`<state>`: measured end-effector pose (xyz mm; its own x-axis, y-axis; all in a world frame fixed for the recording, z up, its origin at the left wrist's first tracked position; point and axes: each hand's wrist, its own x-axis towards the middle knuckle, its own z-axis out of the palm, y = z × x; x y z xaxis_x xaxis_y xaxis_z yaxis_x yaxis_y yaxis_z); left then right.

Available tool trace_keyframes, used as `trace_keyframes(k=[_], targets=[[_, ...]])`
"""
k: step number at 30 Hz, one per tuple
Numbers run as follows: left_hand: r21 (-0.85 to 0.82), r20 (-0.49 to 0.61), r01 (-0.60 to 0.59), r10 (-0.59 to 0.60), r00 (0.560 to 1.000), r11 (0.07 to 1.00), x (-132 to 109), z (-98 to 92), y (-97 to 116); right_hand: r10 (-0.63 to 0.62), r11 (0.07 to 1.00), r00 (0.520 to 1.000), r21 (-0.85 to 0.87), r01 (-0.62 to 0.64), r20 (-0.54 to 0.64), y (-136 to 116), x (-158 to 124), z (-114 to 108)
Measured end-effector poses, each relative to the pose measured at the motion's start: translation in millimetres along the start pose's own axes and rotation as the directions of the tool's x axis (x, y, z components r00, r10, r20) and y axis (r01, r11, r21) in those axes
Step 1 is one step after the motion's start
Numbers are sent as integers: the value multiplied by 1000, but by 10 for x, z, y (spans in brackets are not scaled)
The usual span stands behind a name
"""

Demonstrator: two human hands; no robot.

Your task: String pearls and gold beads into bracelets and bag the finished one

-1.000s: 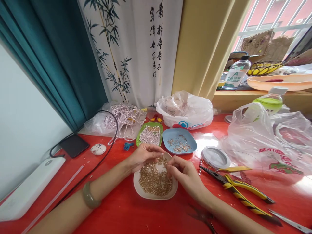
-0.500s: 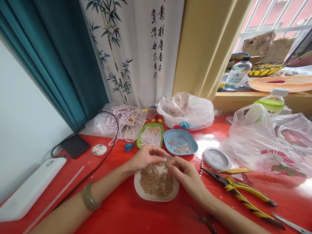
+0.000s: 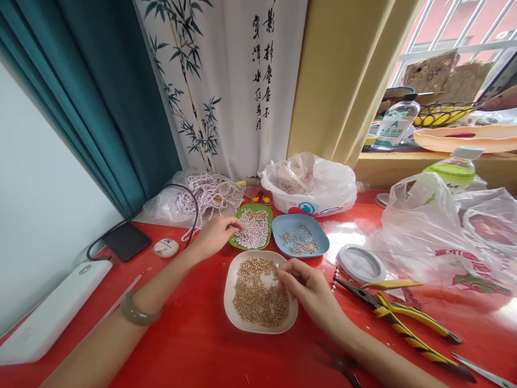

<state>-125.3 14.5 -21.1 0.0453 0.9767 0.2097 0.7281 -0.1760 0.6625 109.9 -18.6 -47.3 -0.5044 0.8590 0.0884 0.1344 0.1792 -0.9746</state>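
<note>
My left hand (image 3: 216, 235) reaches over the left edge of a green tray (image 3: 262, 207) of pale pearl beads (image 3: 254, 235). Its fingertips are drawn together at the beads; whether they hold one is hidden. Above the right rim of a white plate (image 3: 229, 308) heaped with small gold beads (image 3: 258, 307), my right hand (image 3: 305, 280) is closed in a pinch. Whatever sits between its thumb and finger is too small to make out. A blue tray (image 3: 323, 249) with small metal pins and fittings (image 3: 301, 241) stands behind that hand.
Yellow-and-black pliers (image 3: 398, 318), a round grey lid (image 3: 361, 263) and plastic bags (image 3: 424, 226) lie to the right. Strands of pearl beads (image 3: 205, 194), a white mouse-shaped object (image 3: 165, 248) and a black cable (image 3: 194, 202) are at left. Dark pliers (image 3: 341, 364) lie near the front.
My left hand has left the right hand above the white plate and moved back and left to the pearl beads in the green tray. My right hand stays nearly in place, still pinched.
</note>
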Motion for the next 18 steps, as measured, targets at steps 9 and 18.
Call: trace_keyframes(k=[9, 18], targets=[[220, 102, -144, 124, 987, 965, -56, -14, -115, -6, 1000, 1000, -3, 6, -5, -6, 1, 5], [292, 204, -162, 104, 973, 942, -70, -62, -57, -7, 1000, 1000, -1, 7, -3, 4, 2, 12]])
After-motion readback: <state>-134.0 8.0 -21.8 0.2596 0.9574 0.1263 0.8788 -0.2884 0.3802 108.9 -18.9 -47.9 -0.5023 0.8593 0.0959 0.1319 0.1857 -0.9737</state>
